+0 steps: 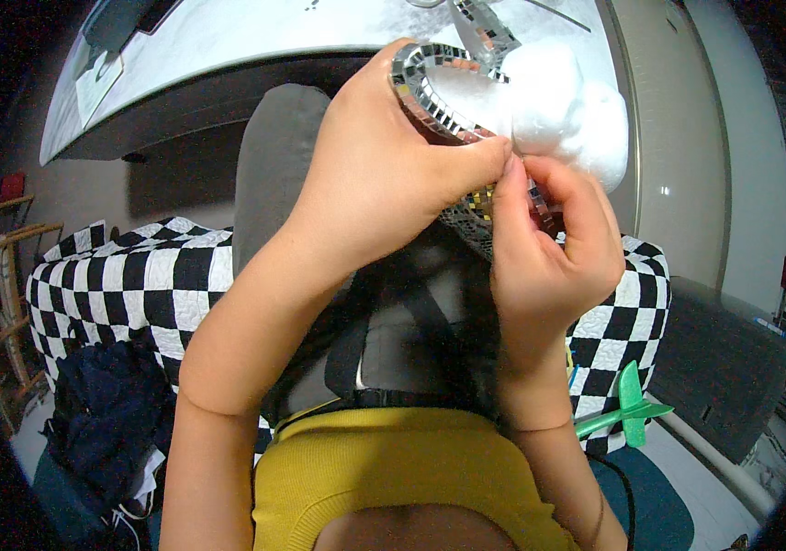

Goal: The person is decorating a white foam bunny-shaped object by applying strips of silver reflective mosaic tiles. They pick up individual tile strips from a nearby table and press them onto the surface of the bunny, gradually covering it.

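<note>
My left hand (379,151) grips an object covered in small mirror tiles (434,113), its fingers behind the rounded rim and its thumb on the near edge. White fluffy stuffing (544,96) sits against the object's right side and bulges past it. My right hand (551,227) meets the left thumb at the near edge, with thumb and index finger pinched together there. Whatever is between those fingertips is too small to tell. More mirror tiles, some gold, show below the left thumb and behind the right fingers. Another strip of mirror tiles (486,31) lies just beyond, on the white tabletop (262,24).
A thin dark stick (558,15) lies at the table's far right. Black-and-white checkered fabric (138,275) covers the seat. Dark cloth (110,406) lies at the lower left, a green toy plane (630,410) at the lower right. A dark grey padded block (723,365) stands farther right.
</note>
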`<state>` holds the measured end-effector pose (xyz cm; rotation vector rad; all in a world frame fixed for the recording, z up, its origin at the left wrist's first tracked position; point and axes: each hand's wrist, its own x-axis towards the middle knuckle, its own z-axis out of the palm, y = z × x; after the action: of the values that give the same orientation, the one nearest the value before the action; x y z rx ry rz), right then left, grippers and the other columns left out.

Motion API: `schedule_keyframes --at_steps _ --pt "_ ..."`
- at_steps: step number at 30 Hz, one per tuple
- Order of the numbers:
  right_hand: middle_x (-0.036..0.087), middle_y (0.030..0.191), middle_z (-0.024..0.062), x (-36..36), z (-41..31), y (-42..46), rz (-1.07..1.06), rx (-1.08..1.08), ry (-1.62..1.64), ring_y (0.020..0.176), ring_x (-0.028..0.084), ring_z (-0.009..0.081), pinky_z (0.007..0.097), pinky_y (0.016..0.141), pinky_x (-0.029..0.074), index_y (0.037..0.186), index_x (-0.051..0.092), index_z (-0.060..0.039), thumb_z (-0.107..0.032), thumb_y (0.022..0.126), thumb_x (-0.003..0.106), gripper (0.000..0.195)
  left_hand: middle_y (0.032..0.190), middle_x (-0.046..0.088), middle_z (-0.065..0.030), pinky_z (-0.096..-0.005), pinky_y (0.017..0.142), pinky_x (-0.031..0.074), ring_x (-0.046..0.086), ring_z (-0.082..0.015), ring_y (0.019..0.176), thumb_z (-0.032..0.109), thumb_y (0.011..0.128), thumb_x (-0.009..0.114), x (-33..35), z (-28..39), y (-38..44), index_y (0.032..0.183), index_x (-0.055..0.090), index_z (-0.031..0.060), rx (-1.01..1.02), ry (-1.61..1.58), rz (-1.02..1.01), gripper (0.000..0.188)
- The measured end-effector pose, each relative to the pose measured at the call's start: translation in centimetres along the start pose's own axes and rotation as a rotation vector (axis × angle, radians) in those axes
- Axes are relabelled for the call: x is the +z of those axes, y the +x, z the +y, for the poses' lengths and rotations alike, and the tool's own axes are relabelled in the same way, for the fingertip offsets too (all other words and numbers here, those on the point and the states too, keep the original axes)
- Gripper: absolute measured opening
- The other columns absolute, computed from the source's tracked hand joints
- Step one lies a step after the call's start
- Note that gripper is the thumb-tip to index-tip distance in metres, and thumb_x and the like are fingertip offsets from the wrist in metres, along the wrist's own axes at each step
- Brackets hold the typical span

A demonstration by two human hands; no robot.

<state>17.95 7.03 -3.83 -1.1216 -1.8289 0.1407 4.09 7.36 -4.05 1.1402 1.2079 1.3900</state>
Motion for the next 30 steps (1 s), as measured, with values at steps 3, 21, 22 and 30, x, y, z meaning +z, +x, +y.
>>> schedule_keyframes --at_steps 3,21,22,30 --pt "0.057 0.065 0.0093 0.0 0.0 -0.2 0.003 0.033 0.031 0.049 0.052 0.0199 0.0301 0.044 0.041 0.078 0.062 0.0003 0.004 0.073 0.071 0.011 0.088 0.068 -0.0023 -0.0230 0.069 0.050 0.061 -0.0072 0.077 0.006 0.076 0.074 0.1 0.4 0.0 0.098 0.066 0.0001 0.023 0.076 0.023 0.024" --pt "0.056 0.065 0.0089 0.3 0.2 -0.6 0.009 0.070 0.090 0.051 0.055 0.0199 0.0305 0.046 0.044 0.082 0.062 -0.0005 0.005 0.070 0.072 0.017 0.081 0.066 -0.0040 -0.0234 0.067 0.051 0.061 -0.0071 0.073 0.009 0.070 0.076 0.6 0.4 0.0 0.095 0.060 -0.0010 -0.068 0.071 0.067 0.031" --pt "0.057 0.066 0.0090 0.3 0.3 -0.7 0.014 0.056 0.079 0.052 0.055 0.0200 0.0305 0.047 0.044 0.082 0.062 -0.0009 0.005 0.069 0.072 0.017 0.082 0.066 -0.0040 -0.0234 0.067 0.051 0.061 -0.0072 0.073 0.009 0.070 0.076 0.6 0.4 0.0 0.095 0.060 -0.0009 -0.063 0.065 0.066 0.031" --pt "0.061 0.078 0.0091 0.2 0.0 -1.1 0.072 0.012 0.007 0.059 0.058 0.0204 0.0308 0.050 0.047 0.085 0.067 -0.0023 0.004 0.068 0.075 0.019 0.084 0.066 -0.0032 -0.0227 0.067 0.051 0.061 -0.0067 0.074 0.007 0.071 0.076 0.7 0.6 -0.2 0.097 0.060 -0.0008 -0.090 0.027 0.060 0.031"
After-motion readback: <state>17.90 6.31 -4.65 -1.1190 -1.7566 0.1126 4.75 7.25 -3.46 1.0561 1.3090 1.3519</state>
